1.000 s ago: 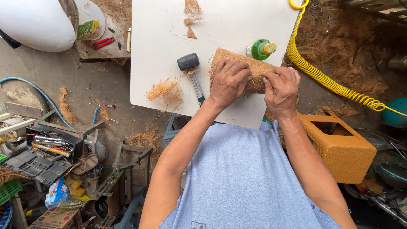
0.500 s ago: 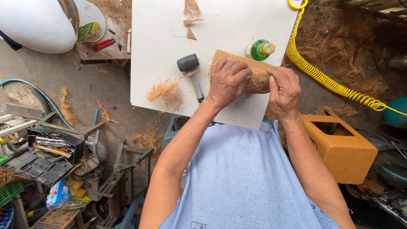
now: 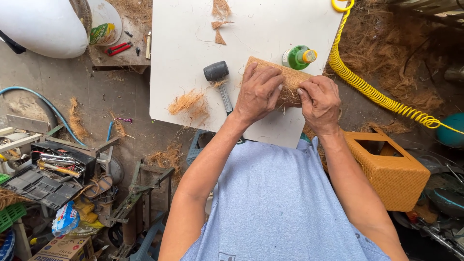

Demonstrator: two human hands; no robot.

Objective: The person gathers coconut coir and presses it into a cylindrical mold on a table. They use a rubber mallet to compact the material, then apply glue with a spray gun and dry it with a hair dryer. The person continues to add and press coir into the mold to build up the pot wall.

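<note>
Spreading across the upper middle of the view, a white tabletop [image 3: 183, 58] carries most of what is in use, set over a grey concrete floor [image 3: 72, 92] littered with brown fibre. At upper left sits a large white rounded tank [image 3: 38, 26], and beside it a white bucket [image 3: 104, 21] with a green and yellow label on its side. To the right, an orange woven basket [image 3: 391, 174] stands on the ground near the person's right arm. A yellow coiled hose [image 3: 367, 89] runs down from the top edge along the tabletop's right side. At lower left, a black open toolbox [image 3: 58, 162] holds small tools, with a blue and white packet [image 3: 65, 217] and a cardboard box [image 3: 65, 247] below it.

On the tabletop near its front edge lies a brown coir mat piece [image 3: 290, 77]. The left hand [image 3: 258, 92] presses flat on it, fingers curled over its top. The right hand [image 3: 319, 101] pinches its right end with closed fingertips. Just left lies a black rubber mallet [image 3: 217, 72], and behind the mat stands a green bottle [image 3: 297, 57] with a yellow cap. A loose fibre tuft [image 3: 188, 102] rests near the mallet.
</note>
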